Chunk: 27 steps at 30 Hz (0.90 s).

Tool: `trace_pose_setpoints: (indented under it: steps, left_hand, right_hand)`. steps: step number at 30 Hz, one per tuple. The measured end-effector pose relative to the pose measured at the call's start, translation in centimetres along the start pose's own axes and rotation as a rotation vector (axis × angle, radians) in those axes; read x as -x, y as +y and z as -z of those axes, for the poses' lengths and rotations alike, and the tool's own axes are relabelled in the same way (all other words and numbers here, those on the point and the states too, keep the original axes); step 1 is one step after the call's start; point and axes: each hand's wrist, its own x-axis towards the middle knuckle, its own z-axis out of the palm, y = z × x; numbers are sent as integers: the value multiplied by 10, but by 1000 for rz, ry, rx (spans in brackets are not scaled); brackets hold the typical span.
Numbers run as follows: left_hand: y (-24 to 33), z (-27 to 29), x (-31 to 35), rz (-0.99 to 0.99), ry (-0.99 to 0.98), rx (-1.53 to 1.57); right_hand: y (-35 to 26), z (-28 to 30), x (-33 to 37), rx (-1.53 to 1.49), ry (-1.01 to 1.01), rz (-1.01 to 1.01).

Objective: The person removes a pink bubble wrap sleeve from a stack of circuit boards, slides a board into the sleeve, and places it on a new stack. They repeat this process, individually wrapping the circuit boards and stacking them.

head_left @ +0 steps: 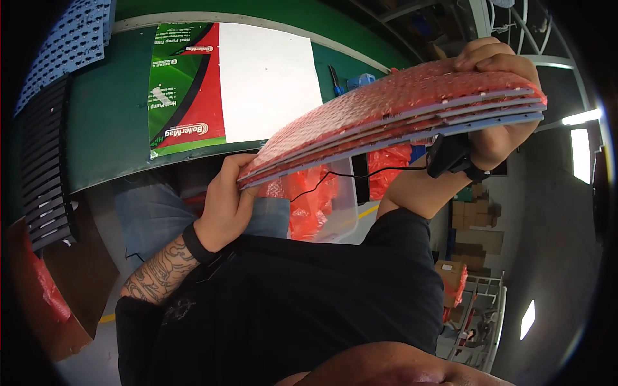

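Between my two hands, a stack of thin boards [393, 112] with blue-grey edges is held up, tilted higher at the right end. Red bubble wrap [360, 100] covers its top and shows between the layers. My left hand [228, 202] pinches the stack's lower left end, thumb beneath and fingers on top. At the other end, my right hand [505, 77] wraps its fingers over the upper edge. A small black device [449, 156] is strapped at my right wrist, and a thin black cable runs from it below the stack.
A green-topped table [106, 122] holds a printed green, red and white sheet [267, 80] and a blue-handled tool [336, 80]. Black slotted racks [45, 174] stand left. Below are a clear bin [347, 212] with red bubble wrap and a cardboard box [84, 276].
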Motion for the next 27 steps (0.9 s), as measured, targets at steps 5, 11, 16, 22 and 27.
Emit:
trace_pose_setpoints:
  steps: [5, 11, 16, 22, 27]
  left_hand:
    - [3, 1, -20, 42, 49, 76]
    - [-7, -16, -60, -22, 240, 492]
    - [-6, -8, -104, 349, 153, 917]
    - [-11, -5, -126, 489, 134, 1012]
    - [-25, -10, -127, 499, 122, 934]
  right_hand:
    - [-12, 3, 2, -90, 119, 1]
    - [-32, -8, 6, 53, 292, -46]
    - [-25, -16, 4, 331, 276, -35]
    - [-2, -57, -4, 483, 231, -18]
    - [7, -89, -16, 600, 236, 63]
